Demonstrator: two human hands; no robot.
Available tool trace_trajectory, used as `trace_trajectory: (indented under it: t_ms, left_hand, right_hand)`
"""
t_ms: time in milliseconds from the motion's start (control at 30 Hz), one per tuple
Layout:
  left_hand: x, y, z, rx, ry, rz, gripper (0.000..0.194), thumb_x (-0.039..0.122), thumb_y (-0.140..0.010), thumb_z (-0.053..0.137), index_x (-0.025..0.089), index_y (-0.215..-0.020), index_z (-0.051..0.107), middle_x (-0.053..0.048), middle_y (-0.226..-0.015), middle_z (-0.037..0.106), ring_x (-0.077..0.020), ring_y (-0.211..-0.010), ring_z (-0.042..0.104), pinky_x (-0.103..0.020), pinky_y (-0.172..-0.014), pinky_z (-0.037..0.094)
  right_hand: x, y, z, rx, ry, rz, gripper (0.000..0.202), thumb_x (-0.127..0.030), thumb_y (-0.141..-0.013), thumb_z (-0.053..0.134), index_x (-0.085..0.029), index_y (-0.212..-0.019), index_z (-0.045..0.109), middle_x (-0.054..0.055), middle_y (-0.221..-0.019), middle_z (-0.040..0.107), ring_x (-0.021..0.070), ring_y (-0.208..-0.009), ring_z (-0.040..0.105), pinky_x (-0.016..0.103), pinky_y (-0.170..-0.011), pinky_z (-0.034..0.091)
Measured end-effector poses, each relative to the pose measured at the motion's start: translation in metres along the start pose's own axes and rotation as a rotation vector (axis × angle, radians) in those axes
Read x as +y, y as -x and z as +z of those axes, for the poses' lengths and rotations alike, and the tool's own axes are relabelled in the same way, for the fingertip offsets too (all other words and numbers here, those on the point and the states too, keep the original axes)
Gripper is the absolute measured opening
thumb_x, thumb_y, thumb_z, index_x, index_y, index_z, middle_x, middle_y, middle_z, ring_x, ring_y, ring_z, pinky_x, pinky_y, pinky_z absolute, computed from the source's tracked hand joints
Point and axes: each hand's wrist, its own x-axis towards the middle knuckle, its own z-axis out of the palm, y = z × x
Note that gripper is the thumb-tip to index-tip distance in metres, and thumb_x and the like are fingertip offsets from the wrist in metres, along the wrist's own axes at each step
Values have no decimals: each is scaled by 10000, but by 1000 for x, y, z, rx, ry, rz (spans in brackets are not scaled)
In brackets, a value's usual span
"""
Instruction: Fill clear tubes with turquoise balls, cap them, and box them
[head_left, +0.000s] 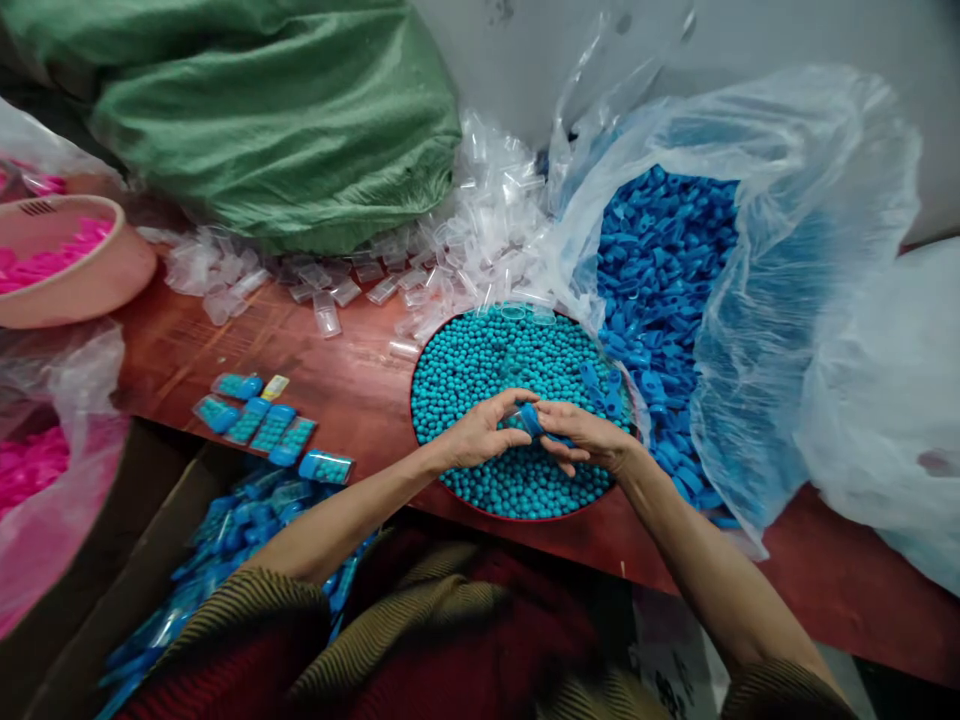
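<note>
My left hand (480,432) is closed around a small clear plastic container (516,420) with blue at its right end. At that end, the fingers of my right hand (589,432) press on a blue plastic cap (531,416). More blue plastic shows under the right fingers, partly hidden. Both hands are above a round red-rimmed basin (412,392) full of turquoise beads (480,360). A few loose blue caps (613,392) lie on the beads beside my right hand. Filled containers with blue caps (271,428) lie on the red table to the left.
Many clear empty containers (487,235) are heaped behind the basin, near a green sack (285,130). An open plastic bag (757,300) of blue caps (660,260) stands right. A pink basin (112,265) holds pink pieces at left. Capped containers (247,520) fill a box below the table edge.
</note>
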Motion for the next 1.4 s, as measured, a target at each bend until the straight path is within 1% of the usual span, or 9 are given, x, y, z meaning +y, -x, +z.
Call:
trace_trajectory:
  t_ms: [100,200,400,467,733,933,1100,1267,1400]
  left_hand:
    - [-1,1,1,-20,-12,-5,402,243,-755,592,180,-1146,522,-7,-869,602,-148,-839,556,-264,-772,434]
    - [-4,3,2,29,-58,3,280,249,-760,573,170,-1029,571,1,-816,597,-138,-796,553,-247,-735,431]
    - [-5,1,0,54,71,-112,339,286,-767,561,166,-1075,488,59,-677,499,-47,-446,414,-182,-447,337]
    - [-3,0,-2,22,134,-121,401,288,-753,582,167,-1115,458,65,-676,487,-38,-414,400,-171,-410,310]
    - [0,5,3,122,-39,-76,239,230,-773,552,172,-1005,538,46,-682,543,-62,-510,451,-184,-500,364]
    - [1,1,-1,134,56,-130,294,285,-774,558,180,-1040,490,54,-681,536,-51,-443,439,-178,-434,352]
    - [2,3,-4,175,169,-183,401,320,-752,580,177,-1101,445,69,-643,491,-48,-421,453,-155,-382,330]
    - [-2,8,-3,171,118,-152,458,255,-736,583,170,-1156,421,45,-739,538,-41,-460,474,-162,-418,368]
    - [-1,7,-2,168,105,-124,446,237,-739,577,177,-1154,423,32,-818,538,-35,-470,474,-176,-438,387]
  right_hand:
    - [-1,0,-5,-49,30,48,380,-502,-781,611,-195,-916,434,-137,-404,449,14,-242,235,168,-326,446]
    - [3,-2,1,-16,42,36,415,-514,-771,616,-187,-966,453,-144,-405,439,16,-246,241,179,-343,468]
    - [16,-6,29,282,-16,-198,367,-548,-812,545,-209,-816,403,-140,-427,444,14,-262,234,182,-339,461]
    - [17,-6,33,301,-48,-226,364,-550,-820,531,-209,-809,404,-138,-426,437,13,-266,222,178,-336,450]
    - [14,-7,26,206,38,-144,394,-578,-796,543,-211,-839,406,-137,-440,435,18,-290,229,174,-348,427]
    - [7,-11,31,451,157,-203,375,-576,-787,524,-225,-831,400,-121,-502,460,41,-316,329,176,-329,367]
    - [2,-9,32,544,492,-349,268,-439,-797,567,-209,-928,526,-62,-612,524,81,-465,473,206,-434,398]
    - [12,-12,39,638,486,-350,274,-454,-869,446,-202,-813,536,-30,-625,564,105,-485,538,233,-482,445]
    - [14,-9,44,717,653,-385,249,-387,-886,456,-203,-878,622,-15,-606,599,127,-541,571,247,-559,460]
